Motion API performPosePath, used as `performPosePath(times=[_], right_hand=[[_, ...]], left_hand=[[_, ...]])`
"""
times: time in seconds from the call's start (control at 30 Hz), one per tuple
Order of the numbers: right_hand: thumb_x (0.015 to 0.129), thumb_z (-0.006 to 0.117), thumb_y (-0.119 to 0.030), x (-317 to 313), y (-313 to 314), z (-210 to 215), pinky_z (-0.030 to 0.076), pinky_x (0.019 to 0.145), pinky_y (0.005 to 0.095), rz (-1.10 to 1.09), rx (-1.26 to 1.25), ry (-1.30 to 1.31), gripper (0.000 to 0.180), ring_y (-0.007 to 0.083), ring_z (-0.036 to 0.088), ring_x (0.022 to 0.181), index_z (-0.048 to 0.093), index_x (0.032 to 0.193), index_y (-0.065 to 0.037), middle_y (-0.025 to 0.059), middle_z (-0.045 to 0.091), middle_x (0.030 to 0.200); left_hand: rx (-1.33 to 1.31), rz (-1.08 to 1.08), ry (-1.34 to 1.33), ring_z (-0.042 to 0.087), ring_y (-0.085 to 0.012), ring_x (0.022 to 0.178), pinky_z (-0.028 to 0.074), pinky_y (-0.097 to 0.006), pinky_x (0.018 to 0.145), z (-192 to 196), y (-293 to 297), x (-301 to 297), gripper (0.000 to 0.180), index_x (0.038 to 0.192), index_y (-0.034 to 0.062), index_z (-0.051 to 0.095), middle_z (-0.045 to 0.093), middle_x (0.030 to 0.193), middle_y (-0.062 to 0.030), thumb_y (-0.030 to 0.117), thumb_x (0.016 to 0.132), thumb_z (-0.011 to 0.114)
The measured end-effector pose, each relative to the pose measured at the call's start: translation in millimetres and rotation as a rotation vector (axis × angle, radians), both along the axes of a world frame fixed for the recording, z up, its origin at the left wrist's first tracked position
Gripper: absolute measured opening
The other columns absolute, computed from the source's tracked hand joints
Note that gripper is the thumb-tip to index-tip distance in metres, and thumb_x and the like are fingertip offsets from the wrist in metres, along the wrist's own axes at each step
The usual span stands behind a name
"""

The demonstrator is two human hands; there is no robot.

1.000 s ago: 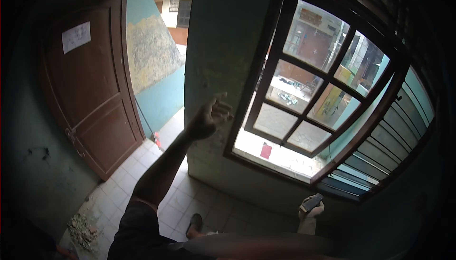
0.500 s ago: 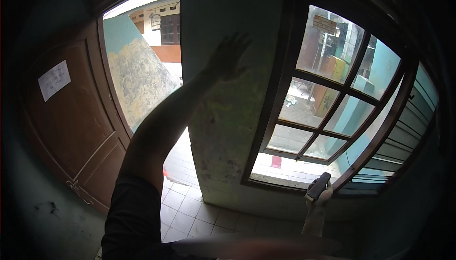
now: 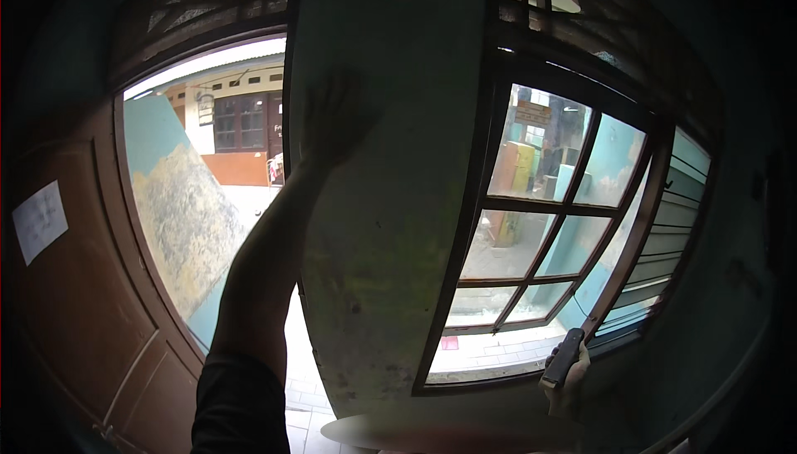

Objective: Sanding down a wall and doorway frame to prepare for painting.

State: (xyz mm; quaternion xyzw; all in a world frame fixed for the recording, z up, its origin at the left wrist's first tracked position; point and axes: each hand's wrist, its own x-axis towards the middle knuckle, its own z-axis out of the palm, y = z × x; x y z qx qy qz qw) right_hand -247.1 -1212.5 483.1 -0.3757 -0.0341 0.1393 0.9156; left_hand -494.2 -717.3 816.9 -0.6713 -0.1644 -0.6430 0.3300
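Observation:
My left hand is raised high, fingers spread, with its palm against the green wall between the open doorway and the window. My left arm stretches up from the lower edge in a dark short sleeve. My right hand is low at the right, below the window's corner. It grips a small dark oblong device that points up toward the window frame.
A brown wooden door with a white paper sheet stands open on the left. The doorway shows a sunlit alley. A wood-framed paned window sits to the right, with louvred slats beside it.
My left hand has risen up the wall, from beside the window's lower part to near the door's top. The view has tilted upward, and my right hand has lifted slightly with the device.

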Motion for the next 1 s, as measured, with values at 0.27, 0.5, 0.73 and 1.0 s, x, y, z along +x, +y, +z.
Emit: performPosePath(times=[0.27,0.5,0.73,1.0], right_hand=[[0.11,0.042,-0.041,-69.3,110.4,89.4,0.04,0.037,0.0241,0.337,0.223,-0.159,0.03,0.0099,0.051,0.05,0.058,0.116,-0.017,-0.0028,0.052,0.071],[0.107,0.046,-0.046,-97.5,177.1,148.5,0.057,0.062,0.0303,0.693,0.433,-0.296,0.047,0.0169,0.065,0.071,0.06,0.123,-0.004,0.0093,0.067,0.097],[0.106,0.047,-0.051,-139.9,218.7,184.7,0.056,0.062,0.0301,0.518,0.06,-0.453,0.05,0.0165,0.067,0.071,0.062,0.12,-0.005,0.0097,0.069,0.088],[0.097,0.066,-0.028,-102.5,308.6,369.4,0.05,0.096,0.0423,-1.106,-0.186,-1.72,0.043,0.0308,0.063,0.111,0.058,0.135,-0.007,0.0154,0.065,0.12]], left_hand=[[0.134,-0.002,0.059,0.032,-0.0332,0.15,0.021,-0.053,0.124,-17.5,18.5,-14.5,0.069,0.154,0.0117,0.042,0.038,0.16,-0.0162,0.05,0.098,0.058],[0.152,-0.06,0.105,0.041,-0.033,0.144,0.03,-0.054,0.119,-55.9,14.5,-23.3,0.062,0.147,0.0114,0.051,0.046,0.154,-0.0143,0.044,0.096,0.063],[0.087,-0.205,0.105,0.045,-0.0326,0.139,0.033,-0.056,0.116,-103.3,26.3,-55.1,0.058,0.14,0.0127,0.057,0.052,0.148,-0.0104,0.041,0.091,0.07],[0.046,-0.316,0.029,0.042,-0.0332,0.144,0.039,-0.054,0.113,-117.2,20.0,-57.9,0.061,0.14,0.0138,0.058,0.049,0.152,-0.01,0.038,0.086,0.074]])
